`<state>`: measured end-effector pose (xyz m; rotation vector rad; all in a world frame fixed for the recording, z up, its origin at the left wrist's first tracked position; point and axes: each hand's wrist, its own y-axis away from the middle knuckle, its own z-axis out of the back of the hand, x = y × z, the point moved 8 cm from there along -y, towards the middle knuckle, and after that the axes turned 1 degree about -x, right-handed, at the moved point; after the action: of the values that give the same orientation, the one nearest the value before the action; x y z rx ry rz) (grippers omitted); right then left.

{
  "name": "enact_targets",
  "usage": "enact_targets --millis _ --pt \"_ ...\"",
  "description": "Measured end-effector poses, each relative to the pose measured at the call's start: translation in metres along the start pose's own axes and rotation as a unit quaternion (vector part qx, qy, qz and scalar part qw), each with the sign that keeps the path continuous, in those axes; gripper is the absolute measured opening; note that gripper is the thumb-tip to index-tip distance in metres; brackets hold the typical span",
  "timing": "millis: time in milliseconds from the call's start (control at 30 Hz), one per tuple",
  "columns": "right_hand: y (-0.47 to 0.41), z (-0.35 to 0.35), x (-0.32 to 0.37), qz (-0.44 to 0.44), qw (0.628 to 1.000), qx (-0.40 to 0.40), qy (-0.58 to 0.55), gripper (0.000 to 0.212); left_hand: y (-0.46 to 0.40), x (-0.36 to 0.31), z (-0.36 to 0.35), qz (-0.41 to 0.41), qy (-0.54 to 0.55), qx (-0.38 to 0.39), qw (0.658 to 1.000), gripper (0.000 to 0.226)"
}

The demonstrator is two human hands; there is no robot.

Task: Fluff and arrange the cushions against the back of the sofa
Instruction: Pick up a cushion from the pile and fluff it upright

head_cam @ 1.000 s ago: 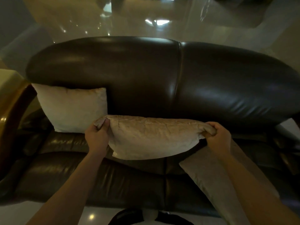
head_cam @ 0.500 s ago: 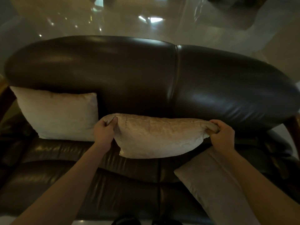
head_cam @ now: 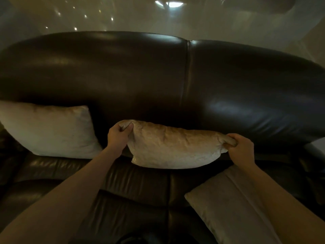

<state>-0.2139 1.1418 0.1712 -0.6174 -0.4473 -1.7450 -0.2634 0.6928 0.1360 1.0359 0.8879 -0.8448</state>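
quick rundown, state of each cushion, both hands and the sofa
middle cushion: held up by its two top corners, at the backrest
left cushion: upright, leaning on the backrest
right cushion: lying flat on the seat
left hand: gripping a corner
right hand: gripping a corner
sofa: dark leather

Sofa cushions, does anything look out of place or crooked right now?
Yes. The cushion at lower right lies flat and skewed on the seat, away from the sofa back. The left cushion stands propped against it. The middle cushion is pinched at its corners by the left hand and right hand.
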Motion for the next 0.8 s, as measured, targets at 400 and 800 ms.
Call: enact_targets --millis 400,800 --pt "-0.038 -0.032 -0.026 -0.034 0.998 0.047 0.020 0.018 -0.047 0.035 -0.028 0.031 -0.068 -0.002 0.997 0.010" --pt "-0.066 -0.055 -0.034 -0.105 0.993 0.034 -0.032 0.041 -0.076 0.046 -0.041 0.039 -0.146 0.002 0.989 0.052"
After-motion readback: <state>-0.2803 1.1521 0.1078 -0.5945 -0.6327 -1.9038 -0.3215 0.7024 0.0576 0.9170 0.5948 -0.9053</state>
